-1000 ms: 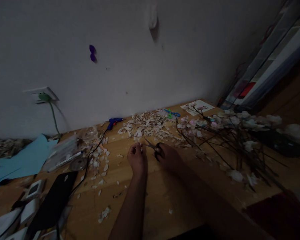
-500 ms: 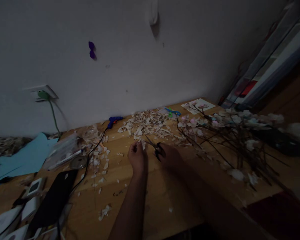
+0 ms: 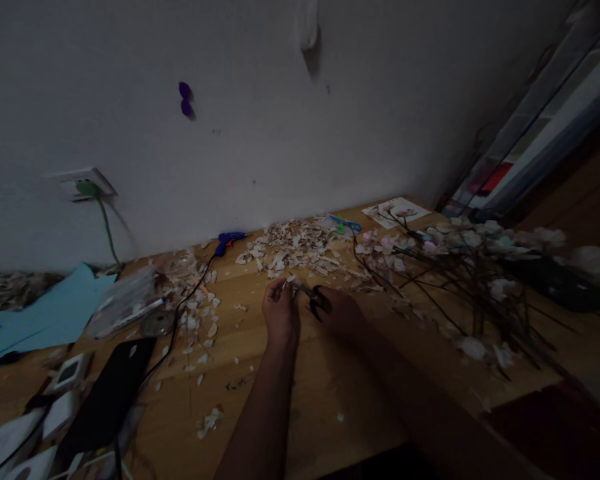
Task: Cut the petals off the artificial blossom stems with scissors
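Our left hand [image 3: 280, 311] pinches a pale scrap [image 3: 291, 280] just above the surface [image 3: 300, 393], right hand [image 3: 339, 311] grips black scissors [image 3: 317, 299] w/ blades right at it, so in this dim light we could nick ourselves.

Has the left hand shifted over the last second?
Yes. Against the blue glue gun, the left hand, pinching a pale scrap, edged right toward the scissors in the right hand.

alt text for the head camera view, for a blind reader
A person's right hand holds black-handled scissors close to a small pale scrap pinched in the left hand, over a dimly lit wooden table. A heap of pale cuttings, a blue glue gun and dark twigs with pale blossoms lie beyond.
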Action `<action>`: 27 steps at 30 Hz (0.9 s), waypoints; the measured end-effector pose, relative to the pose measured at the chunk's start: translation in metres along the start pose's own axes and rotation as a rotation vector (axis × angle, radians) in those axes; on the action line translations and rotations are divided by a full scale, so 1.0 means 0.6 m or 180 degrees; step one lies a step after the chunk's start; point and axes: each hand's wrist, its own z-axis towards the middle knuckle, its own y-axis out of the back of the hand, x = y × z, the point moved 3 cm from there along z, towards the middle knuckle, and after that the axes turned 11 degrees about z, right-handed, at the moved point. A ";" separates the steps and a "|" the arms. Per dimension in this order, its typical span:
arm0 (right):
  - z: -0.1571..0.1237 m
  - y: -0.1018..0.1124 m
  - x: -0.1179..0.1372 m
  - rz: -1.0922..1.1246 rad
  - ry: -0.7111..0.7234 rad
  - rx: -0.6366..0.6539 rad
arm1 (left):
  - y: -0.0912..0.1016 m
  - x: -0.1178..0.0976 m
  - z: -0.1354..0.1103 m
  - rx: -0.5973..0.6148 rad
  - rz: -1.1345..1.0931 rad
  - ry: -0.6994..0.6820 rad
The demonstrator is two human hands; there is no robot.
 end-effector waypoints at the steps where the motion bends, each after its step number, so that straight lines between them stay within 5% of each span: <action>1: 0.000 0.000 -0.001 0.0052 -0.0024 0.0005 | 0.000 0.000 0.000 0.0028 0.0041 -0.0016; 27: 0.002 0.002 0.002 -0.0020 0.0042 0.0071 | -0.001 -0.014 -0.013 -0.0291 0.0205 -0.0407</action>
